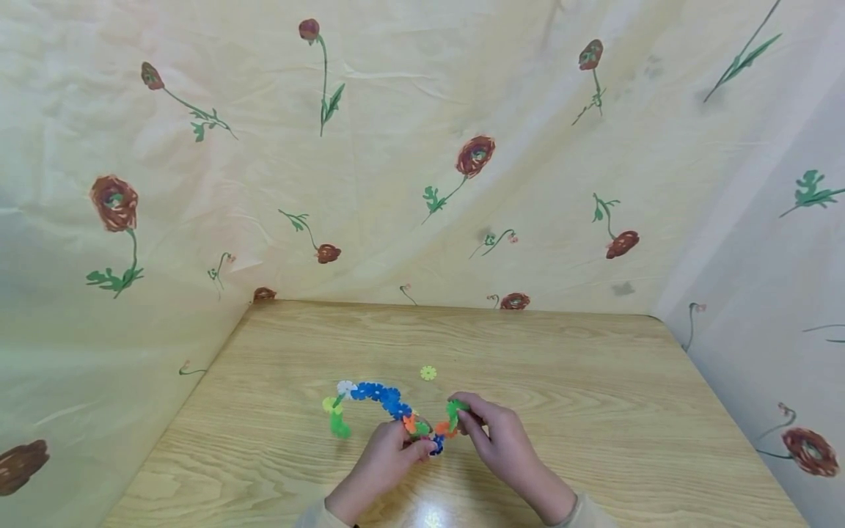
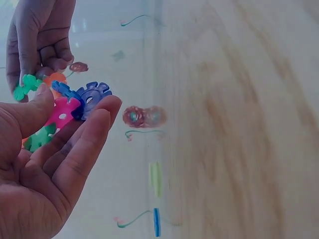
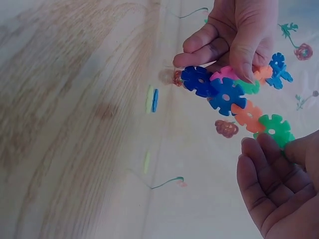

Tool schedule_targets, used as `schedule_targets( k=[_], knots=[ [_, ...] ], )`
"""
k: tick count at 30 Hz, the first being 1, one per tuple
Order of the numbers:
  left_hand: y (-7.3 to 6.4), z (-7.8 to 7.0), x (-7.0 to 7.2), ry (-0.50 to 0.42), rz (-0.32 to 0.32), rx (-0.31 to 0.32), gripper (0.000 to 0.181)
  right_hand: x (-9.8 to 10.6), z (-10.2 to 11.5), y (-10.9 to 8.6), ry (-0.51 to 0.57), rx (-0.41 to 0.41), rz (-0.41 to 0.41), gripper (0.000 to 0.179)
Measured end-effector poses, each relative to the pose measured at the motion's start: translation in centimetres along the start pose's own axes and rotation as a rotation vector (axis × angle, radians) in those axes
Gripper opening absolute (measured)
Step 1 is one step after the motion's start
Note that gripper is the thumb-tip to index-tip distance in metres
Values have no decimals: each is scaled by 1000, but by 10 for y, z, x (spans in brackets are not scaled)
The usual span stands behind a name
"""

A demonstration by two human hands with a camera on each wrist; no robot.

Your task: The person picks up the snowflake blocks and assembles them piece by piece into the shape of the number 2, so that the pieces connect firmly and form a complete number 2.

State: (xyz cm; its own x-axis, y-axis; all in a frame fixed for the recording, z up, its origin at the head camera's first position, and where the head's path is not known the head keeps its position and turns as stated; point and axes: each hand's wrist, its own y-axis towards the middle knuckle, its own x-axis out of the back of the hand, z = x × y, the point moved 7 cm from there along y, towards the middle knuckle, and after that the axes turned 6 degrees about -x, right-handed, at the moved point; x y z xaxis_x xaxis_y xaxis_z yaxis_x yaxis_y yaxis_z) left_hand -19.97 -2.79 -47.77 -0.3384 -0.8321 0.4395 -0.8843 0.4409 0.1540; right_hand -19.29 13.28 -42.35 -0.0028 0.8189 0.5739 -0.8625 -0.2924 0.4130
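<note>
Both hands hold a chain of interlocking plastic snowflake discs (image 1: 375,391) over the table. My left hand (image 1: 386,456) pinches its middle, near a pink disc (image 2: 64,113) and a green disc (image 2: 41,138). Dark blue discs (image 3: 227,97) stick out just past the left fingertips. From there the chain arches away to the left through blue discs to a white disc (image 1: 346,389), then a yellow one and a green end (image 1: 339,426). With thumb and fingers, my right hand (image 1: 500,438) grips a green disc (image 3: 275,130) at the other end, beside an orange disc (image 3: 247,115).
A loose yellow-green disc (image 1: 428,372) lies on the wooden table (image 1: 594,381) beyond the hands. Near the front edge is another pale disc (image 1: 432,520). Flower-printed cloth (image 1: 396,183) hangs behind the table and along both sides.
</note>
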Motion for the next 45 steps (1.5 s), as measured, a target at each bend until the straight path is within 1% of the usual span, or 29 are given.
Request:
schedule_targets(
  k=[3, 7, 14, 16, 19, 23, 27, 31, 33, 36, 38, 42, 45],
  knots=[
    [-1, -1, 2, -16, 7, 0, 7, 1, 1, -1, -14, 17, -4, 23],
    [-2, 0, 4, -40, 9, 13, 8, 4, 1, 0, -3, 17, -8, 24],
    [-2, 0, 6, -53, 3, 2, 8, 6, -2, 1, 20, -11, -4, 23],
    [-3, 1, 7, -60, 0, 8, 8, 6, -2, 2, 24, -23, -1, 22],
    [-4, 1, 8, -62, -4, 18, 8, 7, -4, 3, 30, -56, 4, 22],
    [-6, 1, 9, -60, -3, 36, 7, 8, -11, 7, 50, -119, 8, 23],
    [-7, 3, 11, -58, 8, 48, 8, 6, -20, 12, 104, -165, 3, 25],
    [-9, 4, 12, -65, 14, 50, 11, 2, -32, 17, 173, -230, 9, 28],
    [-10, 3, 12, -70, 13, 46, 12, -1, -39, 19, 182, -268, 18, 28],
    [-11, 2, 14, -72, 11, 39, 11, -8, -48, 23, 149, -309, 54, 24],
    [-11, 2, 14, -68, 11, 30, 10, -15, -53, 27, 102, -313, 91, 20],
    [-13, 3, 14, -59, 17, 39, 8, -34, -58, 34, 50, -277, 209, 15],
    [-14, 4, 15, -49, 30, 61, 7, -50, -55, 38, 24, -246, 316, 18]
  ],
)
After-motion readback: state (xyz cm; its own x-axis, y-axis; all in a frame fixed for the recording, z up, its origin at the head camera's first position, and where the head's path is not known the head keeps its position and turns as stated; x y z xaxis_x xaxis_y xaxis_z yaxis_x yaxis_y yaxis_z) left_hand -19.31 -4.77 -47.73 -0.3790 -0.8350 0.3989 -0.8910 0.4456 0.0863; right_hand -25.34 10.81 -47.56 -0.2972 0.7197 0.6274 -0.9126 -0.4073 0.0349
